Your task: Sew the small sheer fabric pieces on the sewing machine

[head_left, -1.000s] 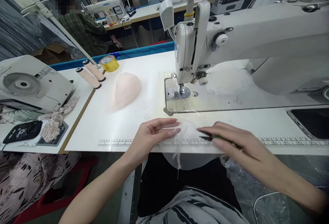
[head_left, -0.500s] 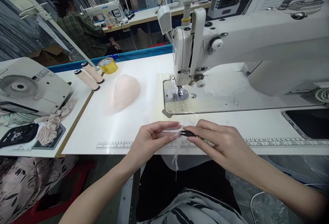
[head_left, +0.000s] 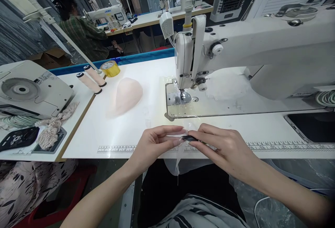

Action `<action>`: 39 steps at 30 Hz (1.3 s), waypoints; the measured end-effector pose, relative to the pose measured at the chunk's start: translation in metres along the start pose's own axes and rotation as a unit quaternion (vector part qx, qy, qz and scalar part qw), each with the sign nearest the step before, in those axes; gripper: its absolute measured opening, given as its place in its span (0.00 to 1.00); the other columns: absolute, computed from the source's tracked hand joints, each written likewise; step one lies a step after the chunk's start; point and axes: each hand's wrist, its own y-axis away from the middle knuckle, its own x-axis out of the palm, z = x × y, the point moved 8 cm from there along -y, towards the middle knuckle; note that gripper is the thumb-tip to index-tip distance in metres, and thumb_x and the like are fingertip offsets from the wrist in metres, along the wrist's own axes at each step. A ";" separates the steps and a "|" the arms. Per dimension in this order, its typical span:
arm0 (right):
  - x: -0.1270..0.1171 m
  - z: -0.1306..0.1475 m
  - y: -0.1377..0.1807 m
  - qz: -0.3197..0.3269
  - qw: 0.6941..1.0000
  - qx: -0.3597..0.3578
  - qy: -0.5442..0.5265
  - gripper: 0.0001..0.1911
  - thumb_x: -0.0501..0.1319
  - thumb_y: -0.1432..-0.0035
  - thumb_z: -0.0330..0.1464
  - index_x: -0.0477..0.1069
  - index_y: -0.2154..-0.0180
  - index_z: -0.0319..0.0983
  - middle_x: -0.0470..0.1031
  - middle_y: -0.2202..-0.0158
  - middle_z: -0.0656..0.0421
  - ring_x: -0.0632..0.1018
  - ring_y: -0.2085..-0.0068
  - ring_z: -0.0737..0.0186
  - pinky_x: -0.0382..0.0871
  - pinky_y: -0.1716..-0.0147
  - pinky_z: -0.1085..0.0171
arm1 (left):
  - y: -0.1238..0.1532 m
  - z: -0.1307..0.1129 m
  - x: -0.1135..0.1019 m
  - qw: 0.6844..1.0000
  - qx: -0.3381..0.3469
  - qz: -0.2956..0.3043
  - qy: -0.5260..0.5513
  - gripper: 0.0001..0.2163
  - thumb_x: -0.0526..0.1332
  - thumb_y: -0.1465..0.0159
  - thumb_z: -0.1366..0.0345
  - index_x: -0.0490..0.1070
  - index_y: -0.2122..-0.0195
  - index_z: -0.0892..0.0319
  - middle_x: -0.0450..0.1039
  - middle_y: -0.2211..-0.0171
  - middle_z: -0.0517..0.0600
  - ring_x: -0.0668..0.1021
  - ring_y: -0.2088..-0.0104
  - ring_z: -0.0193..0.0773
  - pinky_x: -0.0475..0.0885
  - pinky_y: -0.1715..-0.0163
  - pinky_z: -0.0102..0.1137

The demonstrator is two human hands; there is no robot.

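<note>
Between the fingertips of my left hand [head_left: 159, 139] is a piece of thin, sheer white fabric [head_left: 174, 165], which hangs over the table's front edge with loose threads at its end. My right hand [head_left: 222, 144] is closed round small dark thread snips [head_left: 190, 138]. The snips' blades point left and meet the fabric close to my left fingertips. Both hands are above the printed ruler [head_left: 272, 146] along the table edge. Behind them stands a white sewing machine [head_left: 235, 43], its presser foot [head_left: 182, 95] over the metal plate.
A pale pink moulded cup [head_left: 129, 96] lies on the white table, left of the machine. Two thread cones [head_left: 89, 83] and a yellow tape roll [head_left: 110, 68] stand farther back. At right lies a phone [head_left: 311, 127]. Another person [head_left: 81, 36] sits at the back left.
The snips' blades, apart before, now look closed together at the fabric. Both hands stay nearly in place, and the view has shifted slightly.
</note>
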 end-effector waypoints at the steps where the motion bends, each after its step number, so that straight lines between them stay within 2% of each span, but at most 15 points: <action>1: 0.000 0.000 0.000 -0.001 1.000 -0.002 0.001 0.14 0.55 0.32 0.34 0.73 0.50 0.39 0.72 0.66 0.59 0.72 0.70 0.69 0.61 0.74 0.68 | 0.000 -0.001 0.000 1.000 -0.001 0.000 -0.002 0.14 0.69 0.41 0.66 0.77 0.53 0.55 0.78 0.52 0.50 0.81 0.53 0.40 0.76 0.51 0.28; 10: -0.001 0.001 -0.002 -0.014 1.000 -0.009 -0.001 0.13 0.54 0.32 0.33 0.74 0.51 0.39 0.73 0.68 0.59 0.73 0.70 0.69 0.63 0.74 0.68 | 0.000 -0.001 0.002 1.000 0.003 0.003 -0.004 0.14 0.68 0.41 0.67 0.77 0.53 0.54 0.78 0.52 0.49 0.80 0.52 0.39 0.76 0.51 0.27; 20: -0.003 0.001 -0.001 -0.021 1.000 -0.006 -0.013 0.11 0.56 0.33 0.32 0.75 0.54 0.39 0.73 0.68 0.59 0.73 0.70 0.69 0.62 0.73 0.68 | 0.001 -0.003 0.002 1.000 0.004 -0.001 -0.005 0.14 0.69 0.41 0.67 0.77 0.53 0.55 0.78 0.52 0.51 0.80 0.52 0.41 0.75 0.50 0.30; 27: -0.008 0.001 -0.002 -0.002 0.999 -0.018 -0.044 0.13 0.57 0.33 0.32 0.74 0.50 0.41 0.71 0.72 0.61 0.71 0.72 0.69 0.61 0.75 0.68 | -0.001 -0.004 -0.006 1.000 -0.002 -0.018 -0.015 0.14 0.69 0.42 0.65 0.77 0.53 0.54 0.77 0.50 0.51 0.79 0.50 0.44 0.75 0.49 0.32; 30: -0.018 -0.001 0.000 -0.008 0.997 -0.016 -0.073 0.14 0.58 0.34 0.32 0.74 0.48 0.43 0.72 0.70 0.60 0.72 0.72 0.68 0.63 0.75 0.68 | 0.000 -0.005 -0.013 1.000 -0.004 -0.024 -0.003 0.15 0.69 0.42 0.65 0.77 0.53 0.54 0.76 0.48 0.52 0.79 0.50 0.45 0.75 0.48 0.34; 32: -0.030 -0.010 0.004 -0.050 0.994 0.024 -0.099 0.14 0.59 0.35 0.33 0.74 0.49 0.46 0.74 0.67 0.59 0.72 0.71 0.67 0.64 0.75 0.67 | 0.000 -0.006 -0.019 1.000 -0.005 -0.029 0.006 0.14 0.69 0.41 0.65 0.77 0.53 0.54 0.76 0.48 0.52 0.80 0.51 0.45 0.75 0.48 0.34; 33: -0.039 -0.018 0.008 -0.091 0.987 0.057 -0.121 0.14 0.59 0.36 0.34 0.75 0.50 0.47 0.74 0.67 0.59 0.72 0.71 0.66 0.64 0.75 0.66 | 0.001 -0.007 -0.022 0.999 -0.005 -0.032 0.010 0.14 0.68 0.40 0.65 0.77 0.52 0.53 0.76 0.48 0.52 0.80 0.52 0.44 0.75 0.49 0.34; 36: -0.056 -0.048 0.023 -0.218 0.935 0.173 -0.221 0.13 0.59 0.37 0.40 0.77 0.53 0.49 0.68 0.73 0.61 0.64 0.75 0.66 0.60 0.77 0.65 | 0.001 -0.008 -0.030 0.999 -0.007 -0.037 0.019 0.13 0.66 0.38 0.64 0.77 0.52 0.54 0.75 0.47 0.52 0.79 0.51 0.45 0.75 0.49 0.36; 38: -0.054 -0.063 0.029 -0.238 0.913 0.232 -0.236 0.14 0.61 0.40 0.45 0.78 0.57 0.46 0.62 0.77 0.63 0.60 0.76 0.67 0.56 0.78 0.65 | 0.001 -0.008 -0.033 0.999 -0.004 -0.037 0.025 0.13 0.65 0.37 0.65 0.77 0.52 0.54 0.74 0.47 0.53 0.78 0.48 0.47 0.76 0.49 0.37; 39: -0.050 -0.068 0.028 -0.215 0.919 0.252 -0.213 0.16 0.61 0.40 0.47 0.78 0.59 0.45 0.62 0.78 0.63 0.61 0.77 0.67 0.56 0.78 0.65 | 0.000 -0.009 -0.034 0.999 -0.002 -0.037 0.029 0.12 0.64 0.37 0.65 0.77 0.51 0.55 0.74 0.47 0.53 0.77 0.47 0.47 0.76 0.49 0.37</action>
